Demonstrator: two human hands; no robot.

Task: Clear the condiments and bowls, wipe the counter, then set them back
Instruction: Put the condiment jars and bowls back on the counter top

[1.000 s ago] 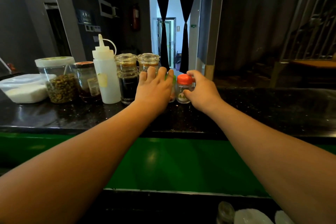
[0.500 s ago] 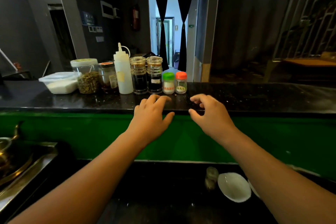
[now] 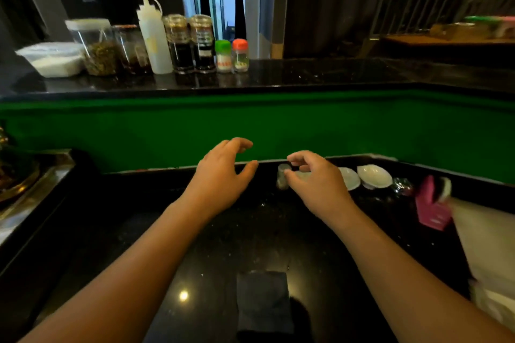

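Head view, single moment, items listed from the hands outward.

- Left hand (image 3: 223,172): empty, fingers loosely bent, thumb spread, hovering above the lower desk (image 3: 133,231).
- Right hand (image 3: 315,184): fingers curled, with the thumb and forefinger tips at a small glass shaker (image 3: 282,175). Blur makes it impossible to tell whether they pinch it or only touch it.
- Small glass shaker: upright on the lower desk, just off the right thumb tip, in the gap between the two hands. The right hand is the nearer one.
- White bowls (image 3: 373,175): two, side by side on the lower desk, beyond the right hand's knuckles on its outer side and close to it. One is partly hidden by that hand.
- Folded dark cloth (image 3: 263,301): flat on the lower desk, back toward the body and between the forearms.
- Condiment row on the upper desk (image 3: 320,72), well beyond both hands and across the green wall:
  - lidded tub
  - two jars
  - squeeze bottle (image 3: 154,36)
  - two dark sauce jars
  - green-capped shaker (image 3: 223,56)
  - orange-capped shaker (image 3: 240,54)

Judgement: the items left to place are the shaker and the bowls, all on the right hand's side. They would have to travel forward and up to reach the row.
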